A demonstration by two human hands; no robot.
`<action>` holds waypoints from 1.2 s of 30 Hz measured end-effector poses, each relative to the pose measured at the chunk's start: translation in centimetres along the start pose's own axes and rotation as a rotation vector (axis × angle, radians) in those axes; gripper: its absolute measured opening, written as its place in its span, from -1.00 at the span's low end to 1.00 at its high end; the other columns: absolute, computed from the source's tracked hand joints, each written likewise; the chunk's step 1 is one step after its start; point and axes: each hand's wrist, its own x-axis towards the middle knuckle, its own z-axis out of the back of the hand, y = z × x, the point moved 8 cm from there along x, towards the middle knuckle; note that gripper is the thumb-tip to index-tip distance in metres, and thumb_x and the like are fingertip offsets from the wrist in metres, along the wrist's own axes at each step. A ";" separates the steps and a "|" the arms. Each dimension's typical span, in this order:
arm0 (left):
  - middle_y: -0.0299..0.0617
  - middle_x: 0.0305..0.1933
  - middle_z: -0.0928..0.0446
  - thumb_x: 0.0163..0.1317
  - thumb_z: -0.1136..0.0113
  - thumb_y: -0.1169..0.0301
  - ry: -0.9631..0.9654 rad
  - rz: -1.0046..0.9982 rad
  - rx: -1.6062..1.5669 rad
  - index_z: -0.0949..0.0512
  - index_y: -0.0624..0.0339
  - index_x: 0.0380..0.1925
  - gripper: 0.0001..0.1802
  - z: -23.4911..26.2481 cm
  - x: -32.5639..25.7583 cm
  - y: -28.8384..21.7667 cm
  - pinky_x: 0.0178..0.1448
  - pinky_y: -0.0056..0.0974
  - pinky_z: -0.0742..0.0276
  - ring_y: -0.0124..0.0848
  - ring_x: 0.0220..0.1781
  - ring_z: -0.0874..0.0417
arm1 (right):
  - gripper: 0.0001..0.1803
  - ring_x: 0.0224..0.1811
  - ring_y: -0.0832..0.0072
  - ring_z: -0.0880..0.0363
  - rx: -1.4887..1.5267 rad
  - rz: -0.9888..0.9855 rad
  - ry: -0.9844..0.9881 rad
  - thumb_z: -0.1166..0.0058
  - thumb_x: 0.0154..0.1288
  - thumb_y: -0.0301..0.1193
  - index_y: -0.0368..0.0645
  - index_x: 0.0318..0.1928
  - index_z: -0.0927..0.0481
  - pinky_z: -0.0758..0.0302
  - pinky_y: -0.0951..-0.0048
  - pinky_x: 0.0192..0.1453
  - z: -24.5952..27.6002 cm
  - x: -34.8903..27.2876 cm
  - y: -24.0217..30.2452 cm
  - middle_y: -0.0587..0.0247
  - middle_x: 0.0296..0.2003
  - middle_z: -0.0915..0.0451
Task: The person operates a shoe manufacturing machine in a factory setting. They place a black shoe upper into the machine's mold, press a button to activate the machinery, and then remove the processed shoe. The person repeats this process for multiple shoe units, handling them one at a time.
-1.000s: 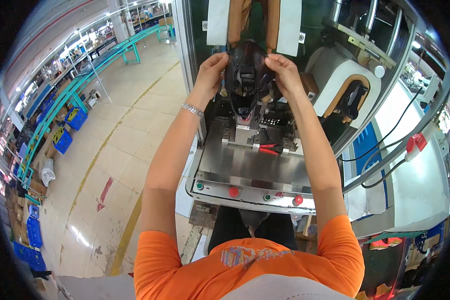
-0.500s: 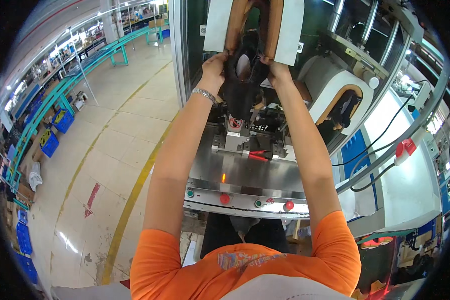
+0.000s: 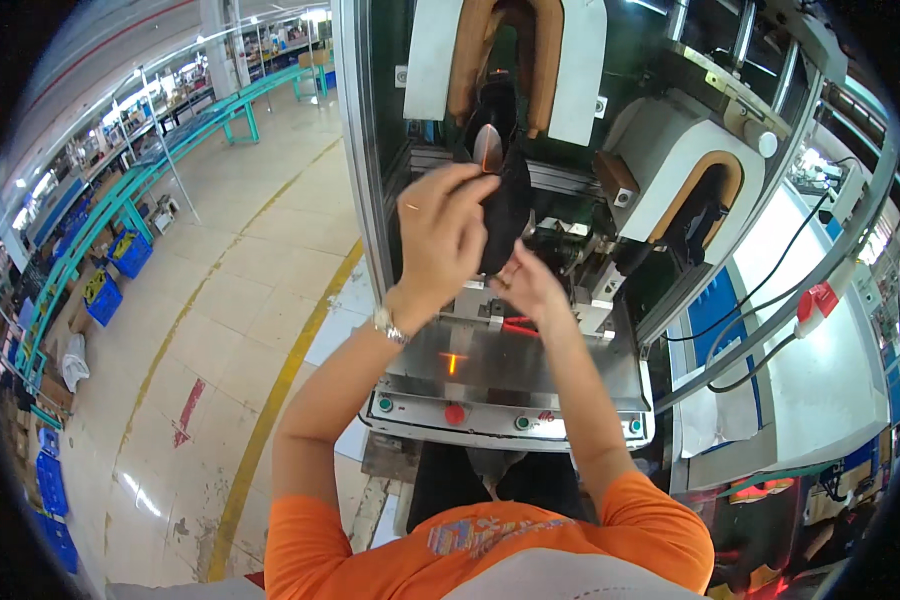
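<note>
A black shoe upper (image 3: 511, 195) lies lengthwise below a padded U-shaped clamp (image 3: 544, 70), its opening toward the clamp and a pale patch showing inside. My left hand (image 3: 435, 235) is over the shoe's left side, fingers loosely bent and apart, with nothing visible between them. It covers part of the shoe. At the shoe's near end, my right hand (image 3: 532, 285) has thumb and fingers closed on the edge. Part of that grip is hidden. A red-handled tool (image 3: 519, 326) lies just below on the machine.
A second U-shaped clamp (image 3: 692, 200) holding something dark stands to the right. Along the metal worktop's (image 3: 490, 352) front edge are red and green buttons (image 3: 455, 414). A grey pipe (image 3: 740, 345) slants past on the right. Blue crates (image 3: 102, 298) stand by a green-framed conveyor on the left.
Both hands have left the sides of the shoe's opening and come nearer to me. My left hand is now above the shoe, my right at its near end. The red-handled tool is more covered.
</note>
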 end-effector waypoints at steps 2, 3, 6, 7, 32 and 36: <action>-0.15 -0.04 -0.43 0.00 -0.10 0.52 0.128 -0.035 0.047 -0.44 0.16 -0.04 -0.58 -0.2 1.3 -1.6 0.13 -0.16 -0.19 -0.22 0.02 -0.41 | -0.73 -0.42 0.57 -0.50 0.197 -0.054 0.043 -0.04 0.21 -0.09 0.10 -0.17 -0.50 -0.33 0.21 0.03 -0.1 0.8 -3.3 0.51 -0.33 -0.58; -0.16 -0.05 -0.43 0.01 -0.11 0.49 0.183 -0.020 0.076 -0.43 0.15 -0.01 -0.56 -0.5 1.9 -1.7 0.13 -0.16 -0.18 -0.23 0.02 -0.40 | -0.74 -0.41 0.56 -0.52 0.275 -0.058 0.123 -0.01 0.23 -0.09 0.10 -0.17 -0.50 -0.31 0.16 0.09 -0.7 1.3 -4.2 0.50 -0.33 -0.59; -0.16 -0.06 -0.43 0.02 -0.13 0.43 0.337 -0.010 0.232 -0.40 0.15 0.03 -0.51 -1.0 2.5 -2.1 0.10 -0.15 -0.16 -0.27 0.01 -0.39 | -0.75 -0.37 0.54 -0.56 0.400 -0.026 0.160 0.06 0.26 -0.12 0.11 -0.13 -0.49 -0.24 0.04 0.21 -1.2 2.8 -5.6 0.49 -0.33 -0.61; -0.16 -0.07 -0.43 0.02 -0.13 0.41 0.412 0.008 0.299 -0.39 0.15 0.04 -0.51 -1.3 2.3 -1.9 0.09 -0.14 -0.16 -0.29 0.01 -0.39 | -0.75 -0.35 0.54 -0.57 0.417 -0.006 0.152 0.08 0.27 -0.13 0.11 -0.11 -0.49 -0.21 0.00 0.24 -1.1 3.2 -5.8 0.48 -0.32 -0.61; -0.12 0.08 -0.29 -0.14 -0.08 0.58 0.547 0.092 0.347 -0.42 0.08 0.00 -0.44 -3.8 -2.6 -0.6 0.22 0.30 0.02 -0.18 0.31 -0.15 | -0.91 -0.20 0.40 -0.57 0.363 0.288 0.003 0.16 0.35 -0.38 -0.10 -0.23 -0.39 -0.45 0.21 0.15 1.8 8.7 -5.6 0.35 -0.34 -0.52; -0.09 0.09 -0.27 -0.14 -0.06 0.59 0.563 0.147 0.325 -0.41 0.09 0.01 -0.43 -4.0 -3.1 -0.4 0.21 0.28 -0.01 -0.15 0.32 -0.12 | -0.94 -0.23 0.40 -0.53 0.331 0.273 -0.065 0.11 0.33 -0.39 -0.05 -0.27 -0.41 -0.45 0.20 0.13 2.6 8.0 -5.1 0.36 -0.35 -0.50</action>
